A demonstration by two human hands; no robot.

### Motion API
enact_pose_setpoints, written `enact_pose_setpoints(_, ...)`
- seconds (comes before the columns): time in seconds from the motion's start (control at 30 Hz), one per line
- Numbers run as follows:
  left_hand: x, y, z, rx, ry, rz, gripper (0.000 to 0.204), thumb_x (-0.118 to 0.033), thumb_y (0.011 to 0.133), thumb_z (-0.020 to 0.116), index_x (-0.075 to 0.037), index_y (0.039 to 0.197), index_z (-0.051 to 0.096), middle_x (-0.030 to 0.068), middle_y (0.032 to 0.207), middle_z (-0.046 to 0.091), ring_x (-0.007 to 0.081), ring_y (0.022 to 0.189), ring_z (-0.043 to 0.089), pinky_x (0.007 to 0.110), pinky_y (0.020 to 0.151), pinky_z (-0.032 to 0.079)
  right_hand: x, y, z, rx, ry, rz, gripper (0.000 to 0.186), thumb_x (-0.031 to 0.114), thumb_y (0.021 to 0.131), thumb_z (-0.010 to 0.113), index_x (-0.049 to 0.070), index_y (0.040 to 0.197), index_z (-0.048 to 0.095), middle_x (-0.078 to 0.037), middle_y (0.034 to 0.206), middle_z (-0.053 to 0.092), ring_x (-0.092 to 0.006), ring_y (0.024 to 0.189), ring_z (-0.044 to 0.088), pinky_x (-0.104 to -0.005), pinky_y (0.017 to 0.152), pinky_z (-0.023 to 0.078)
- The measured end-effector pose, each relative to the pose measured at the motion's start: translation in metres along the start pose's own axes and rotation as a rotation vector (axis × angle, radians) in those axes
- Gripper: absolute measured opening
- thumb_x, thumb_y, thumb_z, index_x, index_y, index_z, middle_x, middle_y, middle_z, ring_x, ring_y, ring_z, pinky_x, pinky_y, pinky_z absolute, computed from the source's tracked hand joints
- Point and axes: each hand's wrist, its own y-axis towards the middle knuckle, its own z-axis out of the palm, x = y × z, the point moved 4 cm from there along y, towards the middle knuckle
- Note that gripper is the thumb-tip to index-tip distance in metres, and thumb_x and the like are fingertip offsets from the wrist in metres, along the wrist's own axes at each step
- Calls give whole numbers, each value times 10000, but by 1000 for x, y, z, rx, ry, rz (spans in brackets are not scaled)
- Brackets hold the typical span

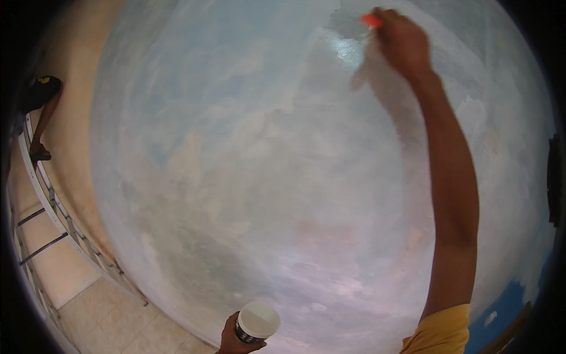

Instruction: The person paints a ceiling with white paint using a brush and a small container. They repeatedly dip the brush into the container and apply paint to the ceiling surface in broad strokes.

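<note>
High on the wall at upper right, my right hand (402,44) is closed around a small orange-red tool (371,20). Its working end is blurred and partly hidden, so its exact kind is unclear. Just below it, a wet patch (348,50) shines on the painted wall (253,159), which is covered in cloudy grey, blue and white. Down at the bottom centre, my left hand (236,339) grips a cup (259,320) with a white inside and a dark printed side. Pale contents seem to lie in it, but their level is hard to tell.
At the left, a metal ladder (44,186) stands beside a beige wall (73,153), with another person's hand (40,152) at it. Tiled floor (118,321) lies below. A deep blue area (504,307) is at the lower right, and a dark object (553,180) sits at the right rim.
</note>
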Motion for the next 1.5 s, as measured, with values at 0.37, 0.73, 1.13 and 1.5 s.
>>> enact_pose_setpoints(0.37,7,-8,-1,-27,78,50,1099,-341,581,973,-12,1452,391,198,1334,578,320,1237,568,458,995,504,18,38,-10,143,1268,694,56,29,776,656,-17,758,628,-53,697,653,-177,649,653,-338,587,509)
enact_pose_setpoints(0.73,15,-1,-15,-98,146,63,1098,-300,578,978,-11,1453,381,195,1331,576,311,1240,561,453,1006,501,108,26,3,9,398,-192,388,98,880,709,133,1258,630,-117,1087,714,-296,968,693,-405,902,544)
enact_pose_setpoints(1.13,7,-7,-9,-109,14,-7,1092,-295,565,980,-10,1441,393,183,1317,589,290,1221,571,436,997,504,-32,61,-11,-455,766,530,254,142,941,617,-8,736,599,-130,603,615,-253,600,662,-384,563,514)
enact_pose_setpoints(1.5,-6,8,17,44,-91,-51,1088,-273,542,987,-12,1429,413,177,1298,605,287,1197,587,440,990,507,-43,-6,23,-217,737,589,329,269,829,762,-1,1017,747,-126,920,741,-199,830,717,-337,808,558)
